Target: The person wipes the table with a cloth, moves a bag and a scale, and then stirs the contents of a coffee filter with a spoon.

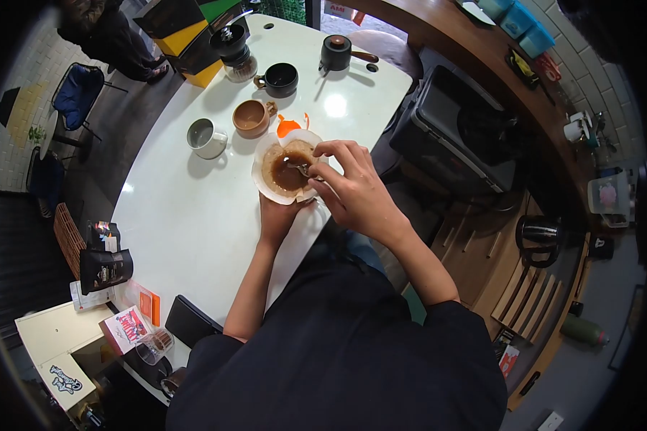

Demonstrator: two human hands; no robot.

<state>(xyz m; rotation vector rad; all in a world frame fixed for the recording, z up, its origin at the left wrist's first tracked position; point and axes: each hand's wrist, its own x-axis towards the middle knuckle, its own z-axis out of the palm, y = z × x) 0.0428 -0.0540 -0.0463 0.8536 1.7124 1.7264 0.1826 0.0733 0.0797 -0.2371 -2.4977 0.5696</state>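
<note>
A paper coffee filter holds wet brown coffee, with dark liquid in its middle. My left hand is wrapped round the underside of the dripper that carries this filter; the fingers and most of the dripper are hidden beneath the paper. With fingers pinched, my right hand holds a small metal spoon, its lower end dipping into the coffee. Just behind the filter is an orange plastic piece, partly covered by it. Nearby stand a brown cup and a grey-white mug.
A black cup, a hand grinder and a black pot with a wooden handle stand farther back on the white table. Coffee bags are at left. A kettle stands at right. Another person is far left.
</note>
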